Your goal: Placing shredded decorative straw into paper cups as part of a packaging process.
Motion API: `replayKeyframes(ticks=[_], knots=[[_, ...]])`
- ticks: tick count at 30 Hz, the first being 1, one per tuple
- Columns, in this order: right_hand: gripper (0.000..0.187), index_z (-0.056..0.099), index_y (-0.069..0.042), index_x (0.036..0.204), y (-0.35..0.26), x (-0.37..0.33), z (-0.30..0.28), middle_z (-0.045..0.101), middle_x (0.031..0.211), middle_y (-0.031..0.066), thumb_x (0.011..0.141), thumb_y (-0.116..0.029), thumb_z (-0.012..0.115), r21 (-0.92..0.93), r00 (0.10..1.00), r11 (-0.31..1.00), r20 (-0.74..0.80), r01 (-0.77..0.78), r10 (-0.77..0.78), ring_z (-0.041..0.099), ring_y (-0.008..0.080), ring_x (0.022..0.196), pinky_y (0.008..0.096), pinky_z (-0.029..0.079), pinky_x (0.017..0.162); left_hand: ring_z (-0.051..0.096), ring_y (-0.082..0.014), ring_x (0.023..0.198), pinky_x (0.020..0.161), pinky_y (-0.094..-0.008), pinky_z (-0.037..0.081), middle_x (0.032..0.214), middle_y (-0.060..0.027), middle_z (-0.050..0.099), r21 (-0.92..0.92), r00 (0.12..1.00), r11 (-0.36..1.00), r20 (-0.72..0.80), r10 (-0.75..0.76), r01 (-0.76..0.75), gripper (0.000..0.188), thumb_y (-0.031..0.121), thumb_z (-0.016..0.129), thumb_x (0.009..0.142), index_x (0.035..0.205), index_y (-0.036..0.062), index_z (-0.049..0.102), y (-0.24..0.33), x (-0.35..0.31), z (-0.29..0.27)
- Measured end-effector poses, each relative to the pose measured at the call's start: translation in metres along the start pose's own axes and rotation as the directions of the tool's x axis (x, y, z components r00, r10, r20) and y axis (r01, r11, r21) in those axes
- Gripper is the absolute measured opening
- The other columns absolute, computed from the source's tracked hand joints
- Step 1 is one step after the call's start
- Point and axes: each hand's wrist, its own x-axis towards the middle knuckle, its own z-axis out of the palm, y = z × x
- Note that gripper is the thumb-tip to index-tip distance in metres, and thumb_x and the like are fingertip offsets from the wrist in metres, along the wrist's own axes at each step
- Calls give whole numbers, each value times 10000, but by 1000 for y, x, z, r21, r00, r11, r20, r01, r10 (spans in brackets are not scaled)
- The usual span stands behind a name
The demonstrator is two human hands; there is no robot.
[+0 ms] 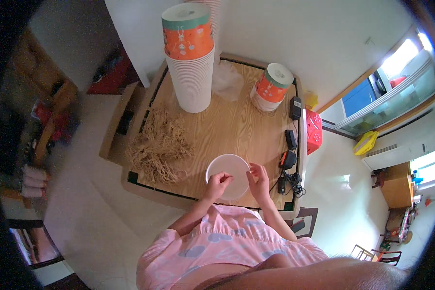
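Where colour shows most, it's print: the tall cup stack (193, 79) has a green band over an orange one w/ little white drawings, & the short cup stack (271, 88) matches; marks on the bases are too small to read. Ditto the pale label on the black adapter (295, 108).

The white bowl (233, 165), round & smooth, is at the near edge of the wood-grain table (232, 123), btwn the person's hands. L hand (219, 183): fingers narrowed to a pinch over the bowl's L side; can't tell if anything thin is in it. R hand (259, 182): half open, fingers curled at the R rim; can't tell if gripping.

Tan, stringy fibre heap (162, 147) on the table's L, v. tangled.
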Motion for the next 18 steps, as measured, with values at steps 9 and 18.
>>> replayKeyframes(ticks=[9,18], knots=[[200,551,-1,838,-12,9,9,521,613,131,839,-199,524,-150,909,984,390,-95,147,543,131,598,294,421,532,590,-171,583,548,-288,453,684,-119,615,366,968,900,13,251,-238,181,185,629,770,813,11,603,17,-2,12],[238,487,1,724,-9,12,11,435,566,66,865,-191,476,-30,842,988,520,-151,144,423,112,548,274,350,488,573,-149,542,515,-277,441,627,-101,602,327,971,921,-35,235,-211,154,155,632,758,750,5,595,15,-2,3]])
